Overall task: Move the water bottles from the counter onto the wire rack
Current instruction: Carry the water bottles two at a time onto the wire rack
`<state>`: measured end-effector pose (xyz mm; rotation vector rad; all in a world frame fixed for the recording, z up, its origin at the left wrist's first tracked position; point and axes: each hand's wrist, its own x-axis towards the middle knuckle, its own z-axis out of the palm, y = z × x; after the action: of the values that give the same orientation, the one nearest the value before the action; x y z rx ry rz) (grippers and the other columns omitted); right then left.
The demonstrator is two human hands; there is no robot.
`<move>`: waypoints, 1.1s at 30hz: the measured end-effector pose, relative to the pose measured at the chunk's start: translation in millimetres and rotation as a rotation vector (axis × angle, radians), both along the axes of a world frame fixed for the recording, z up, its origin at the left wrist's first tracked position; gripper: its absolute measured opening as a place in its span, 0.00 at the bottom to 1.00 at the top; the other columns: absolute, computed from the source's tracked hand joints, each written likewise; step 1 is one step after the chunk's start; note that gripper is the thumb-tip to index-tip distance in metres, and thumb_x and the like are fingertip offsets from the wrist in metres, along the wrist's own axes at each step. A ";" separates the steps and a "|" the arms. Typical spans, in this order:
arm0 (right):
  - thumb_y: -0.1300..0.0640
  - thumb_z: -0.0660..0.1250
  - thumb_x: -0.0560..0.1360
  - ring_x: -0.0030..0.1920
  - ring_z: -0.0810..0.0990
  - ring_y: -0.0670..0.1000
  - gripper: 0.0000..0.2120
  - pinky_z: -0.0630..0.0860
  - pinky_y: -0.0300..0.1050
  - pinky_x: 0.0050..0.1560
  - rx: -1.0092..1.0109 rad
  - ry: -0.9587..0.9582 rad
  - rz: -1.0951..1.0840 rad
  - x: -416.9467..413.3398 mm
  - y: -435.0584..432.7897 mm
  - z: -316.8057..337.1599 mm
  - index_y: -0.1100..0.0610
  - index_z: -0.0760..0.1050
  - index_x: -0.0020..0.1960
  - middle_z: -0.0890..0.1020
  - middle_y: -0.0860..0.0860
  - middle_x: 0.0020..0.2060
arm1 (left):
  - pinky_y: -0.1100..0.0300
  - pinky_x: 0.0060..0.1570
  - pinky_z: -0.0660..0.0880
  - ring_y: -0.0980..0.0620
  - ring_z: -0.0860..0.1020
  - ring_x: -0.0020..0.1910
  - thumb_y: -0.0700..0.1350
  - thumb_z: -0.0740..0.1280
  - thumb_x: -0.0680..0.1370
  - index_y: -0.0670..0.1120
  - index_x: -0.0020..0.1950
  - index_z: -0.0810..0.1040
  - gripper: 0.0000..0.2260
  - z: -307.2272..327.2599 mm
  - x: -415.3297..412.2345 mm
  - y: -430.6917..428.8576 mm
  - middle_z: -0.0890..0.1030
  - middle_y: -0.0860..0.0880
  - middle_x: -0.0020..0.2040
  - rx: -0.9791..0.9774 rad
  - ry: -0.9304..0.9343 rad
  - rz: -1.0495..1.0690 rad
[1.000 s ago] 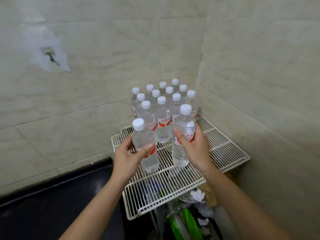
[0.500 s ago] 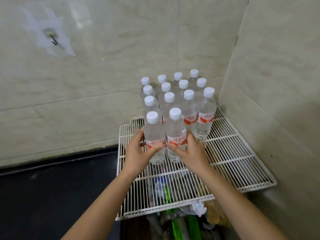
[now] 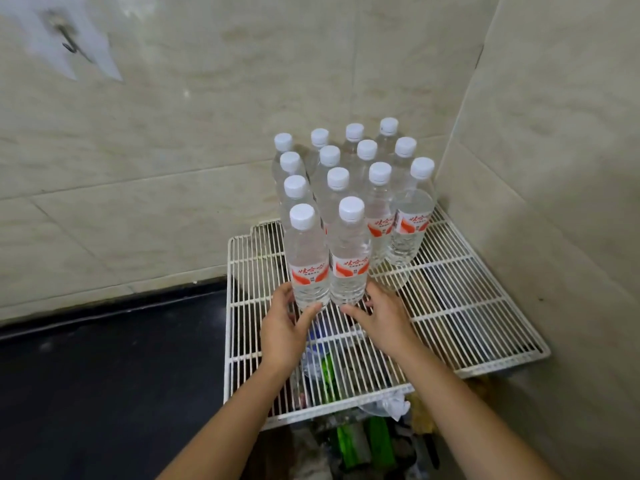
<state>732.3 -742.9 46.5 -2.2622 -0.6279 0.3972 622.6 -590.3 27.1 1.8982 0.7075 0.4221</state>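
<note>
Two front ones, left bottle (image 3: 306,258) and right bottle (image 3: 349,251), stand upright on rack (image 3: 467,306), directly ahead of hands. Curled left hand (image 3: 285,329) holds left bottle base; right hand (image 3: 382,322) alongside, grip unclear.

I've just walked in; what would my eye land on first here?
The tight cluster of white-capped water bottles, standing on a white wire rack in the tiled corner. Right in front, the left hand curls round the base of the front-left bottle and the right hand round the front-right bottle.
</note>
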 end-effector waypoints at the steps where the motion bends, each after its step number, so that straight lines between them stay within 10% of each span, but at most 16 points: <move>1: 0.43 0.72 0.75 0.66 0.76 0.55 0.30 0.76 0.59 0.65 0.008 -0.006 0.000 1.5 -0.1 -2.6 0.48 0.69 0.74 0.75 0.49 0.69 | 0.49 0.63 0.78 0.57 0.79 0.63 0.56 0.72 0.74 0.54 0.70 0.70 0.26 -0.5 0.5 0.0 0.80 0.56 0.65 -0.002 0.007 0.003; 10: 0.46 0.74 0.74 0.63 0.77 0.54 0.28 0.77 0.55 0.63 0.038 0.013 -0.020 3.0 0.0 -2.5 0.48 0.71 0.72 0.77 0.49 0.66 | 0.51 0.63 0.78 0.65 0.78 0.60 0.55 0.72 0.76 0.56 0.71 0.72 0.24 6.8 -1.6 -1.1 0.80 0.63 0.61 0.064 0.027 -0.014; 14: 0.42 0.72 0.75 0.79 0.60 0.55 0.43 0.65 0.60 0.75 0.082 -0.004 -0.066 -7.1 -1.0 -9.9 0.46 0.51 0.81 0.58 0.50 0.80 | 0.47 0.67 0.75 0.54 0.74 0.69 0.55 0.69 0.79 0.56 0.75 0.68 0.25 19.6 -19.1 3.3 0.74 0.54 0.72 0.183 0.061 -0.036; 18: 0.49 0.67 0.80 0.78 0.59 0.58 0.32 0.61 0.54 0.76 0.300 -0.528 -0.132 -45.0 -1.3 8.2 0.60 0.61 0.78 0.58 0.60 0.78 | 0.49 0.75 0.64 0.50 0.65 0.76 0.54 0.63 0.83 0.48 0.77 0.68 0.24 35.3 -71.2 17.7 0.68 0.48 0.77 0.532 0.104 0.112; 22: 0.50 0.68 0.78 0.77 0.62 0.63 0.28 0.59 0.60 0.76 0.458 -0.840 0.184 -74.1 32.5 10.4 0.58 0.66 0.75 0.62 0.63 0.76 | 0.41 0.74 0.60 0.41 0.61 0.79 0.58 0.55 0.82 0.46 0.77 0.68 0.26 35.0 -137.7 40.1 0.63 0.42 0.80 0.788 0.286 0.281; 33: 0.38 0.57 0.81 0.82 0.45 0.59 0.33 0.43 0.62 0.79 0.230 -0.733 0.673 -248.5 197.2 16.4 0.53 0.57 0.81 0.51 0.56 0.82 | 0.35 0.73 0.60 0.38 0.61 0.78 0.61 0.54 0.80 0.45 0.77 0.69 0.30 53.1 -392.0 111.1 0.63 0.38 0.79 0.857 0.563 0.728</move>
<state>483.8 -545.7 62.9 -1.8831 -1.7247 -0.2189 230.6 -479.1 80.1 2.5426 1.8392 0.7285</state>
